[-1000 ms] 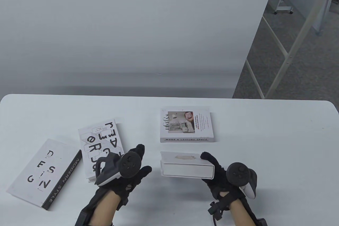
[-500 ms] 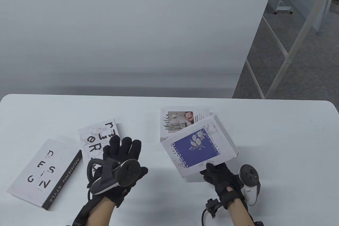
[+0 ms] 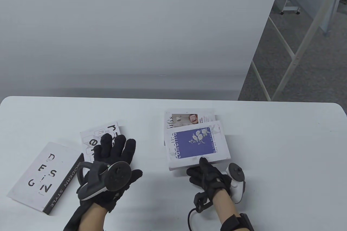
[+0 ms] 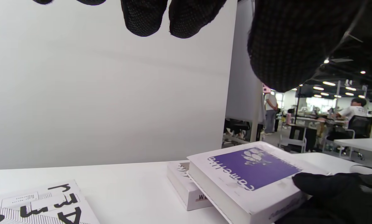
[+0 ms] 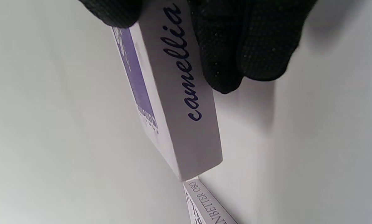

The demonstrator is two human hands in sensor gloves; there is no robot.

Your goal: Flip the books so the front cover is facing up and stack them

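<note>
Gripping the purple-covered book (image 3: 197,144) at its near edge, the right hand (image 3: 210,178) holds it tilted over the photo-cover book (image 3: 187,117). The left hand (image 3: 113,158), fingers spread, hovers above the lettered book (image 3: 95,136), grasping nothing.

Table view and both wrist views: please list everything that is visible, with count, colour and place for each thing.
camellia book: 1, white with a purple cover panel, right of centre, front cover up, lying partly over the WORK & LEISURE SPACE book.
WORK & LEISURE SPACE book: 1, white with a photo cover, under and behind the camellia book.
lettered book: 1, white with black letters, left of centre, partly under the left hand.
MODERN STYLE book: 1, white cover, black spine, far left.
table: 1, white.
left hand: 1, black glove, fingers spread over the lettered book.
right hand: 1, black glove, grips the near edge of the camellia book.
</note>
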